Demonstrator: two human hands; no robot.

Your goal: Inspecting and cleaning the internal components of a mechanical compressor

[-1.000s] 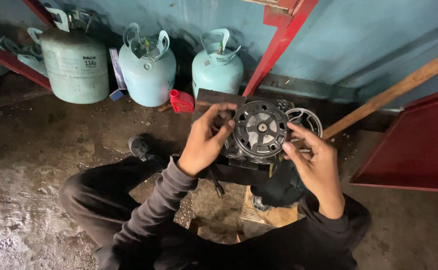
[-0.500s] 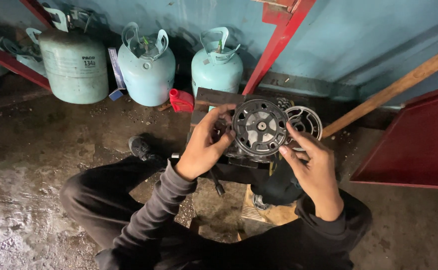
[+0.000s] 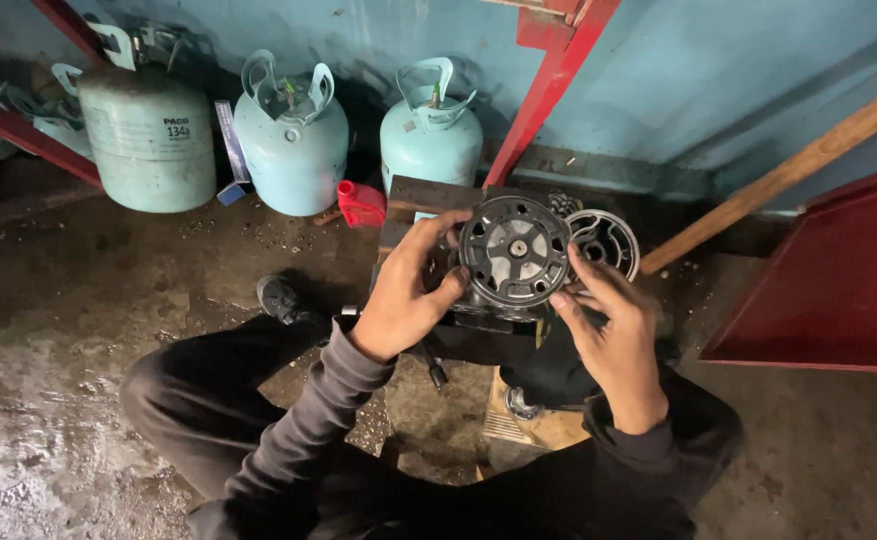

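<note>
Crouched on the grimy floor (image 3: pixel 108 300), the person grips a round, dark metal disc (image 3: pixel 515 250) with both hands. The left hand (image 3: pixel 405 292) clasps its rim at nine o'clock, and the right hand (image 3: pixel 613 330) pinches it at four o'clock. Three pale gas cylinders (image 3: pixel 293 140) stand beyond at eleven o'clock; a second metal ring (image 3: pixel 606 240) lies just at three o'clock.

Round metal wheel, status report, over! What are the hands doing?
Left hand and right hand both gripping round metal wheel. Wheel upright, facing camera. Second ring behind it. Nothing blocking.

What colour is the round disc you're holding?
Dark grey metal with a lighter silver hub, on the round disc; head view shows it best.
</note>
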